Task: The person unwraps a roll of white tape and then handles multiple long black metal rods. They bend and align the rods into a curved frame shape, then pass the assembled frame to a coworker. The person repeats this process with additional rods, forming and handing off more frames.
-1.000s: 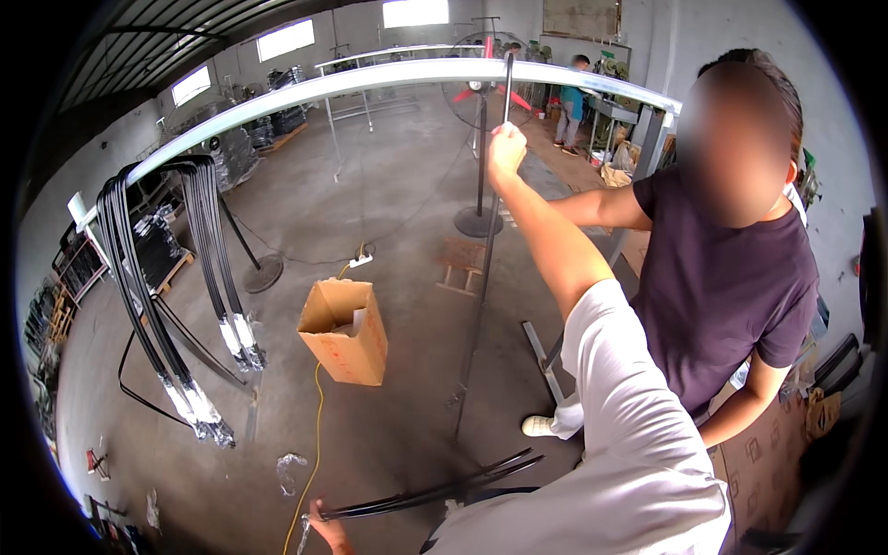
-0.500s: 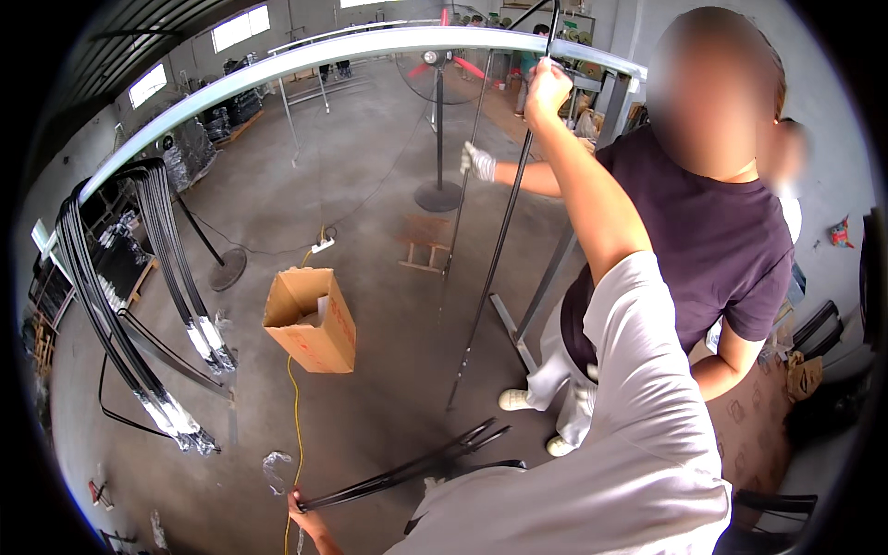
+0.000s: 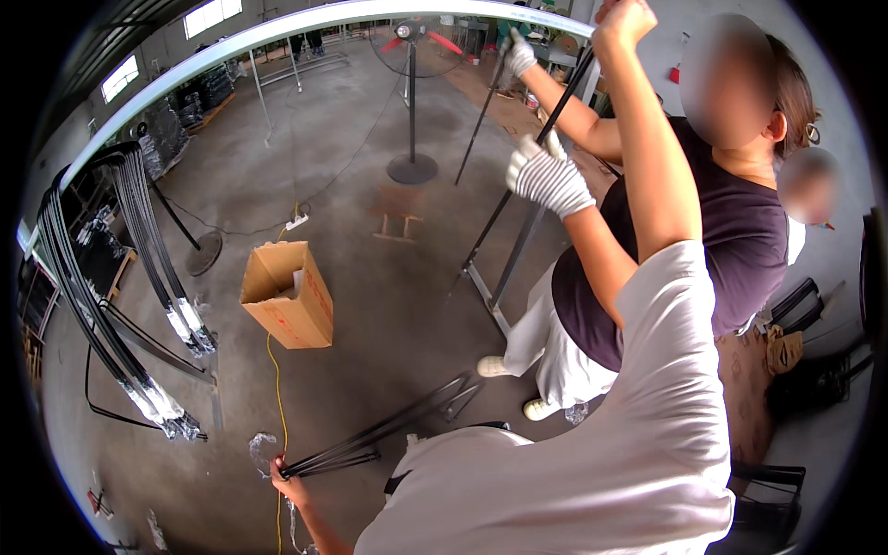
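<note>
Low at the front, my left hand [image 3: 289, 481] is closed round one end of a bundle of thin black tubes [image 3: 379, 428], which slant away to the right. My right hand [image 3: 623, 26] is raised high at the right end of a pale metal rail [image 3: 305, 20], closed at the top of a long black tube [image 3: 488, 225]. Its fingertips are partly hidden. A co-worker's striped gloved hand [image 3: 552, 180] is on that tube below my hand. The co-worker's other gloved hand [image 3: 520, 54] holds the top of another black tube [image 3: 478, 127].
Bent black tubes [image 3: 74, 268] with plastic-wrapped ends hang over the rail at left. An open cardboard box [image 3: 301, 310] stands on the floor beside a yellow cord [image 3: 274, 393]. Farther back are a pedestal fan [image 3: 413, 111] and a small wooden stool [image 3: 400, 215]. The co-worker [image 3: 684, 222] stands close at right.
My right hand has moved up and right along the rail with the tube. The co-worker has brought a second gloved hand onto that tube. My left hand still grips the bundle.
</note>
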The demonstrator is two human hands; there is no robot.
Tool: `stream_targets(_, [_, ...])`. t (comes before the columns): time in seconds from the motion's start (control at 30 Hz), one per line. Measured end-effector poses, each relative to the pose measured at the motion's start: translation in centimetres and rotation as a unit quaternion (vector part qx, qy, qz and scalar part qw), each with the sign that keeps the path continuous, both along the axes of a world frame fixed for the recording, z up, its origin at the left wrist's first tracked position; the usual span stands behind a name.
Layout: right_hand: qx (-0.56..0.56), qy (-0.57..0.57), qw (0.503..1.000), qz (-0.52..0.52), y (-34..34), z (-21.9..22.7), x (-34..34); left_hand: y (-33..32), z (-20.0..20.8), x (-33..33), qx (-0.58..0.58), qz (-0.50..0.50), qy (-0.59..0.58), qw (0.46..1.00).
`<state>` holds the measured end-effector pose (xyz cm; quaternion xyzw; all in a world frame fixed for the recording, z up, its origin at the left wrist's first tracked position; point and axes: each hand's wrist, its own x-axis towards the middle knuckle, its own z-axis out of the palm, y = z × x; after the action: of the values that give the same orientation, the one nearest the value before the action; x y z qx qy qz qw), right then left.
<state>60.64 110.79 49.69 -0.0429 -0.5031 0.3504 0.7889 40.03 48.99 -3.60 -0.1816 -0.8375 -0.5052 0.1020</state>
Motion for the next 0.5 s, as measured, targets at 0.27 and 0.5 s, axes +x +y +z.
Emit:
stream_targets(0.27, [0.117, 0.01, 0.993, 0.032, -11.1, 3.0, 5.3, -1.3, -1.0, -1.4, 0.026, -0.004, 0.012, 1.0])
stream_targets(0.5, [0.115, -0.014, 0.964, 0.24, -12.5, 10.1, 16.3, -0.8, -0.2, -1.6, 0.001, -0.01, 0.003, 1.0])
